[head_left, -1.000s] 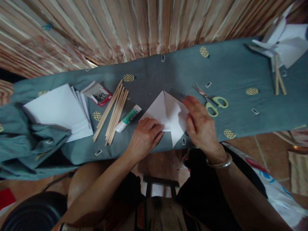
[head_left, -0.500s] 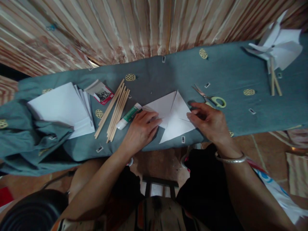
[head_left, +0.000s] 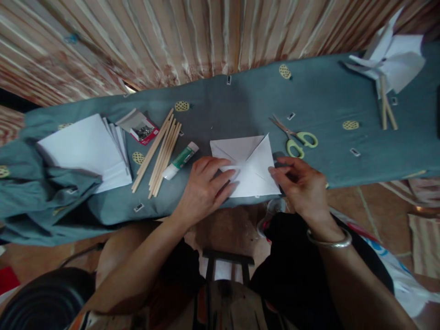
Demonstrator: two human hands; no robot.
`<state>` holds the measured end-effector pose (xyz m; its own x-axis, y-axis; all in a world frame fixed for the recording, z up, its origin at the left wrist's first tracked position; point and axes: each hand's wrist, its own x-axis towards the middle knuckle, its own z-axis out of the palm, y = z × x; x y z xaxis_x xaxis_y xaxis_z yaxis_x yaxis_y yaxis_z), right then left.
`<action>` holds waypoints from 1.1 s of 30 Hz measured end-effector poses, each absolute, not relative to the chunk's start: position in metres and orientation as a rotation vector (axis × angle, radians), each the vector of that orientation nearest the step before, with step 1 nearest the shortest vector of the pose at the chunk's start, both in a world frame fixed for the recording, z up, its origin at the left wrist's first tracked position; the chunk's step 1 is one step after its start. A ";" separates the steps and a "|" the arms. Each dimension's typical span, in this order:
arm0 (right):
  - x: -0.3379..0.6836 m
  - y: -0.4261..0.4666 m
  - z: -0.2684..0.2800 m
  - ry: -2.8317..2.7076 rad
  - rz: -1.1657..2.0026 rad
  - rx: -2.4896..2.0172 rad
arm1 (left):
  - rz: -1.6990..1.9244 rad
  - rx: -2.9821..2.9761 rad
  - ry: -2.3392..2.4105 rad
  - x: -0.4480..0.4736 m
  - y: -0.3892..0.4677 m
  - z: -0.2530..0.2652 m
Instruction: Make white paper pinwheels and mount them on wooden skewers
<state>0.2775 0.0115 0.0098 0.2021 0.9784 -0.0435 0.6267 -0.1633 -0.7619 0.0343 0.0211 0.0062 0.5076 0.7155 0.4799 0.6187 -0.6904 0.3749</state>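
Observation:
A square sheet of white paper [head_left: 254, 176], with slits running from its corners towards the middle, lies at the table's near edge. My left hand [head_left: 209, 185] rests on its left part, fingers stretched out over the paper. At the right edge, my right hand [head_left: 302, 183] pinches the paper between thumb and fingertips. Just beyond that hand lie scissors with green handles [head_left: 302, 139], blades apart. Left of my left hand is a glue stick [head_left: 181, 160] with a green label.
Several wooden sticks [head_left: 160, 156] lie beside an open red and white box [head_left: 144, 130] of small metal pieces. A stack of white paper [head_left: 84, 151] sits at the left. At the far right are paper pinwheels [head_left: 395, 64] on sticks. A patterned teal cloth [head_left: 247, 105] covers the table.
The paper has turned so its near edge lies roughly along the table's edge. Both hands stay on it, and the whole view has shifted slightly.

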 end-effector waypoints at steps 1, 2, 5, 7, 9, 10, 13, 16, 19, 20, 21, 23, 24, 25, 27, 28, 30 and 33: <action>0.276 0.010 0.008 -1.470 0.745 -1.867 | 0.922 2.596 1.112 0.037 0.018 0.006; 0.274 0.009 0.007 -1.461 0.745 -1.869 | 0.889 2.611 1.073 0.040 0.014 0.006; 0.269 0.004 0.008 -1.536 0.671 -1.898 | 0.743 2.661 1.031 0.047 0.006 0.003; 0.267 0.001 0.011 -1.655 0.552 -1.927 | 0.680 2.671 1.049 0.050 0.004 0.000; 0.267 -0.001 0.015 -1.784 0.427 -1.926 | 0.676 2.664 1.056 0.051 0.003 -0.001; 0.268 -0.001 0.016 -1.838 0.369 -1.909 | 0.689 2.658 1.050 0.051 0.003 -0.001; 0.275 -0.001 0.018 -1.933 0.298 -1.761 | 0.749 2.642 1.020 0.051 0.002 -0.001; 0.281 0.001 0.019 -1.950 0.531 -1.522 | 0.797 2.616 1.004 0.051 0.001 0.001; 0.284 0.003 0.020 -1.912 0.857 -1.378 | 0.803 2.584 1.017 0.050 0.000 0.003; 0.283 0.004 0.020 -1.895 0.941 -1.352 | 0.800 2.580 1.021 0.050 0.000 0.003; 0.282 0.004 0.019 -1.874 1.005 -1.330 | 0.799 2.579 1.022 0.050 -0.001 0.003; 0.279 0.006 0.017 -1.815 1.079 -1.296 | 0.793 2.580 1.019 0.050 -0.001 0.003; 0.277 0.008 0.016 -1.779 1.090 -1.286 | 0.790 2.581 1.016 0.050 -0.001 0.004; 0.275 0.009 0.015 -1.744 1.087 -1.282 | 0.788 2.582 1.016 0.050 -0.002 0.004; 0.271 0.011 0.012 -1.708 1.055 -1.303 | 0.790 2.579 1.025 0.050 -0.003 0.004; 0.269 0.012 0.011 -1.714 1.025 -1.327 | 0.794 2.574 1.036 0.050 -0.004 0.004; 0.265 0.013 0.008 -1.754 0.934 -1.391 | 0.789 2.559 1.062 0.051 -0.005 0.004; 0.259 0.013 0.006 -1.823 0.783 -1.456 | 0.752 2.557 1.044 0.052 -0.007 0.004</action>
